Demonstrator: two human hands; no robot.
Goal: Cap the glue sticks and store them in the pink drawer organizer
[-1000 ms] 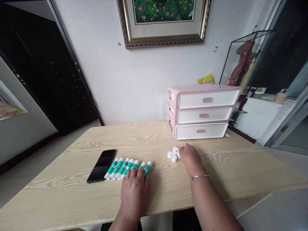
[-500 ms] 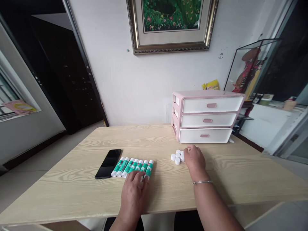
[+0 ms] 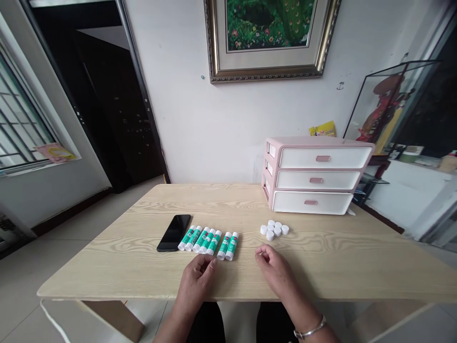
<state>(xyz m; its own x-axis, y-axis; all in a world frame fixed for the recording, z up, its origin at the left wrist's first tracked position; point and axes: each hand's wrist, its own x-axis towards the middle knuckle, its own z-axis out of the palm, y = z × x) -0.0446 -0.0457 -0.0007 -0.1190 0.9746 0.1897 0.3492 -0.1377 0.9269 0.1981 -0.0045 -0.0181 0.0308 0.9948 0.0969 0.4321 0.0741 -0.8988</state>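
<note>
Both hands rest empty at the table's front edge, near the glue sticks and caps.

In the head view, the left hand (image 3: 195, 281) is loosely curled, with nothing in it, just below the row of seven green glue sticks (image 3: 209, 241) lying on the light wood table (image 3: 321, 271). The right hand (image 3: 274, 270) is also curled and seems empty, near the cluster of white caps (image 3: 273, 230). A black smartphone (image 3: 173, 232) lies beside the row; a pink-and-white drawer unit (image 3: 314, 176) stands behind the caps.

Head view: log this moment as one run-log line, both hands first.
left grip: empty, beside glue sticks | right grip: empty, nearest white caps | table: phone, pink drawers
</note>
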